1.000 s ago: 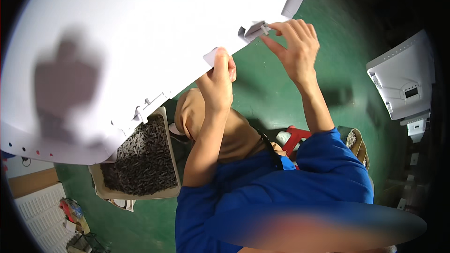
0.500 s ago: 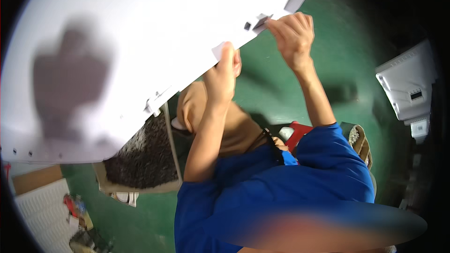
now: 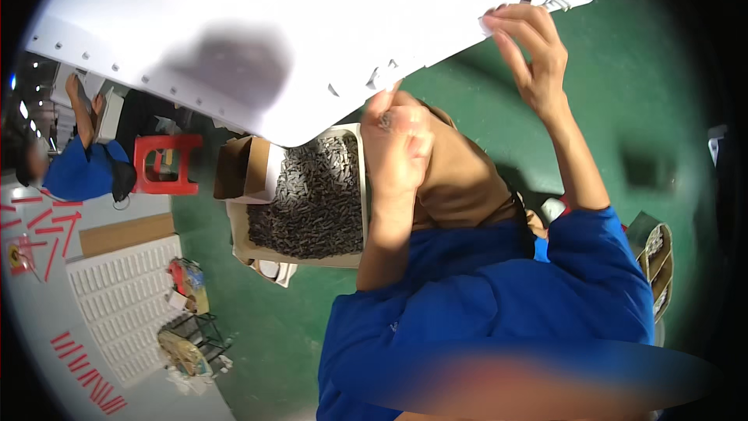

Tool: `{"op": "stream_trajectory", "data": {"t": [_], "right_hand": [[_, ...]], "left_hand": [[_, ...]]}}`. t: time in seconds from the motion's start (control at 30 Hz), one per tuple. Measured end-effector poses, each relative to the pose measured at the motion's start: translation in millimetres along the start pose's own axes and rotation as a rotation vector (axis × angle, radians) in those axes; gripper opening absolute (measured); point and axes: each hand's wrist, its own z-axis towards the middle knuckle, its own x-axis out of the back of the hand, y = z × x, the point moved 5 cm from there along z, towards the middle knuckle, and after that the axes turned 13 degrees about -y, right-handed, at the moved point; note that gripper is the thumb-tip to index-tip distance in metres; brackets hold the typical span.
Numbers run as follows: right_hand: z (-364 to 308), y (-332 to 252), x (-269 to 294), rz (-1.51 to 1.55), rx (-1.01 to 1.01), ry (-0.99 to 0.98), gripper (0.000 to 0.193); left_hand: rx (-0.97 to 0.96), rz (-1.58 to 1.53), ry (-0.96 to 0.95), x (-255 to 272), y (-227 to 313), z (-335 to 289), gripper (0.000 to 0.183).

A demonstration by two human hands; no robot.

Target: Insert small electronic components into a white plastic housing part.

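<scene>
1. Panel (image 3: 436,8): white, across top of frame. Clip (image 3: 382,76) at its edge, ctr; 2nd clip (image 3: 556,3) upper R. Both look in place; fully done or not, can't tell.
2. L hand (image 3: 399,140), ctr: curled by ctr clip, prob. w/ small grey pc (image 3: 386,119); grip unclear.
3. R hand (image 3: 538,62), upper R: fingertips at edge, thumb apart; can't tell if grasping.
4. Bin (image 3: 238,226), lower L of ctr: plenty grey pcs (image 3: 312,210) left.

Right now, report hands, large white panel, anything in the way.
Left hand at near edge of large white panel; right hand at same edge, farther right. Nothing seen blocking either hand. Beige bin of small dark grey pieces beside left forearm.
</scene>
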Motion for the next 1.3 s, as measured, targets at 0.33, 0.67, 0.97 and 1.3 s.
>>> {"op": "stream_trajectory", "data": {"t": [0.33,0.67,0.97,1.3], "right_hand": [[-12.4,21.5,37.4,-0.246,-0.009,0.068,0.017],[-26.8,-17.6,47.5,-0.524,0.144,0.063,0.025],[-31.7,-8.1,48.9,-0.542,0.064,0.029,0.018],[-28.8,3.8,41.8,-0.312,-0.206,0.072,0.015]], "left_hand": [[0.033,0.150,0.150,10.8,10.6,35.4,0.035],[0.122,0.027,0.068,-43.3,-39.8,36.8,0.022],[0.128,0.018,0.107,-67.1,-71.9,50.1,0.028],[0.191,-0.090,0.102,-60.4,-74.1,61.6,0.031]]}}
